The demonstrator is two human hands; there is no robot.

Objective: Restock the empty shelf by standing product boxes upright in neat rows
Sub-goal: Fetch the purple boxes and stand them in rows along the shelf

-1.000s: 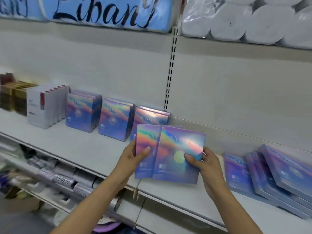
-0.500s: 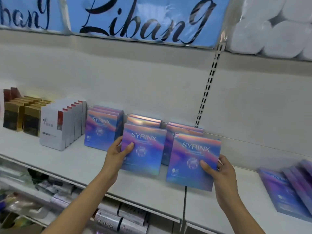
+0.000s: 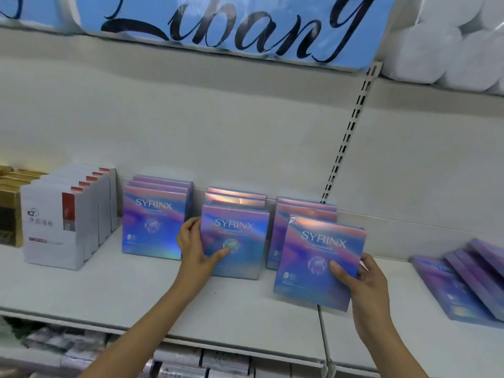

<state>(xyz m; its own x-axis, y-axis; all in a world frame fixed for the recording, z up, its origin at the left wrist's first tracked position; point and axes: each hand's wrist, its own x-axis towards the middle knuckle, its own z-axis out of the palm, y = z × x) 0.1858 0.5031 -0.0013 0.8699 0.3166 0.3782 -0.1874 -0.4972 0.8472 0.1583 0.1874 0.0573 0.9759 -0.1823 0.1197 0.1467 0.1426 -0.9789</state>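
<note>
Head view: the left hand grips the left edge of a SYRINX box, thumb laid across its front face and fingers curled behind, with the box standing upright on the white shelf at the front of the middle row, whose other boxes stand just behind it against the back wall. The right hand pinches a second SYRINX box at its lower right corner, thumb on the front and fingers wrapped round the edge; this box is tilted slightly clockwise, in front of the right-hand row, and whether its bottom edge touches the shelf cannot be told. Left of the middle row stands a third row of the same boxes, upright and facing forward. Further left sit white boxes with red tabs, lined front to back, and beside them gold-brown boxes at the frame edge. Well to the right, more blue-purple boxes lie slanted, leaning on one another on the shelf. Above, a blue banner with black script hangs over the back wall, next to wrapped white rolls on the upper shelf. Silvery packages show on the level below.
</note>
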